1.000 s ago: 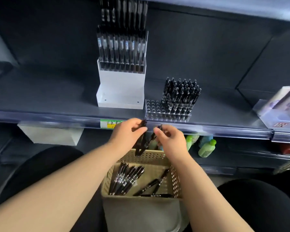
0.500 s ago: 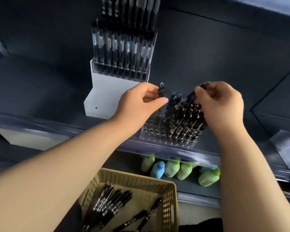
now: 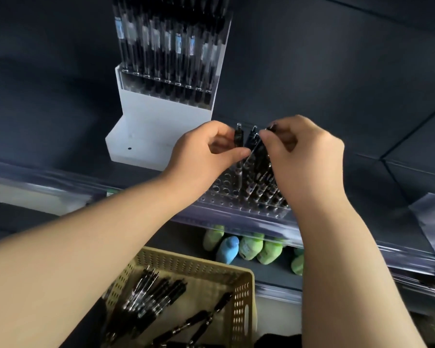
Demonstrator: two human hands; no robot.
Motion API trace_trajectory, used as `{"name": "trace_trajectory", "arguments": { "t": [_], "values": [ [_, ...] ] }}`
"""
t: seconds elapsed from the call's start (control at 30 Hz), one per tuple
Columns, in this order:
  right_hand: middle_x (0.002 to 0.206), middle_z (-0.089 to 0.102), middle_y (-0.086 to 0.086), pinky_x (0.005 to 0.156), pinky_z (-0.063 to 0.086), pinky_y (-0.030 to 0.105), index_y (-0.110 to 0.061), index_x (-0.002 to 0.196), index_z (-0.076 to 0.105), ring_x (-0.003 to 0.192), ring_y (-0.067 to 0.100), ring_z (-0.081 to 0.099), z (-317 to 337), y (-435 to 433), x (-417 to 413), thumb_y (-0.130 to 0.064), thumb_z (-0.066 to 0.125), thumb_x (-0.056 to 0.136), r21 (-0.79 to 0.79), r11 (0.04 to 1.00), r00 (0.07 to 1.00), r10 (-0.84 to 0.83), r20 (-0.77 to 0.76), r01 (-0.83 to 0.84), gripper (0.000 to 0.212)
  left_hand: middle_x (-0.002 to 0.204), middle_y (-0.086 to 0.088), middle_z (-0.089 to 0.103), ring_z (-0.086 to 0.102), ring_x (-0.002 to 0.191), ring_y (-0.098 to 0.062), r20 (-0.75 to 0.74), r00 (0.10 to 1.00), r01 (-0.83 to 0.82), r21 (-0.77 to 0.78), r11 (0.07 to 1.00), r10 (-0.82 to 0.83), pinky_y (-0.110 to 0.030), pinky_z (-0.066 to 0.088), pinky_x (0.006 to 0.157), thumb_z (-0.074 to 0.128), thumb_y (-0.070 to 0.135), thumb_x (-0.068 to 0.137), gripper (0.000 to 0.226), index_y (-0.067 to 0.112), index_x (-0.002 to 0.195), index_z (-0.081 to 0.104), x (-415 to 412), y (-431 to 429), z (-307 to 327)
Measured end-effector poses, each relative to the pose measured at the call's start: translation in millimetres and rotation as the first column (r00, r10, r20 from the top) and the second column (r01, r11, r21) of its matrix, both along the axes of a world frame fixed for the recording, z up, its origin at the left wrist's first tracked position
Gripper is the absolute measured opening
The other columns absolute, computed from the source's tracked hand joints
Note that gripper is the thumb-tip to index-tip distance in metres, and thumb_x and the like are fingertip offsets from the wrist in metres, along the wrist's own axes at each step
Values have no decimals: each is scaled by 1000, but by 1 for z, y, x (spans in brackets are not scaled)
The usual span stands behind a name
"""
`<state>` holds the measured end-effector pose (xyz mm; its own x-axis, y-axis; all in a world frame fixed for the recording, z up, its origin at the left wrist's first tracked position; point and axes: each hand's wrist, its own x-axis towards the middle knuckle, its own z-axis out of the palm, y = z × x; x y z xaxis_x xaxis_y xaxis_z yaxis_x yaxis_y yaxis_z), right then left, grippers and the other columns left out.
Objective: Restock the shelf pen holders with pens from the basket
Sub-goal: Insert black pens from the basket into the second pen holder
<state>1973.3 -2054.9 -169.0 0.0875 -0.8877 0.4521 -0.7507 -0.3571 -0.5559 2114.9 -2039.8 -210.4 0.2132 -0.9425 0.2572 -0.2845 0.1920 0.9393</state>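
Left hand (image 3: 204,154), grip pinching an upright pen (image 3: 238,138); right hand (image 3: 307,159), grip pinching a second pen (image 3: 255,153) at its 3 o'clock, over the clear holder (image 3: 224,189). Basket (image 3: 244,292) at 6 o'clock. Probably best: centre tips over empty holes, lower straight.

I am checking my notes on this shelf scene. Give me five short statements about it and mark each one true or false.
1. The left hand pinches a pen above the clear holder. True.
2. The right hand is empty. False: it also pinches a pen.
3. The basket is empty. False: pens lie in it.
4. The clear holder's left holes are empty. True.
5. All bottles under the shelf are green. False: one is blue.
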Motion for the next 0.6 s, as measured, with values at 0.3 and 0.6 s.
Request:
{"name": "trace_trajectory", "arguments": {
  "t": [0.3, 0.6],
  "values": [
    [89, 66, -2, 79, 49, 34, -19, 98, 68, 90, 19, 58, -9, -6, 6, -30, 65, 86, -4, 1000, 997, -2, -77, 1, 17, 83, 14, 68, 62, 77, 6, 49, 999, -8, -26, 1000, 9, -5, 45, 69, 77, 28, 74, 22, 30, 90, 62, 3, 4, -3],
    [94, 69, 2, 80, 47, 41, -18, 104, 67, 97, 25, 55, -14, -14, 14, -29, 64, 86, -1, 1000, 983, -25, -183, 25, 21, 78, 18, 65, 62, 78, 5, 62, 998, 23, -64, 998, -19, -8, 48, 72, 78, 25, 73, 28, 40, 81, 56, 5, 6, -1]
  ]
}}
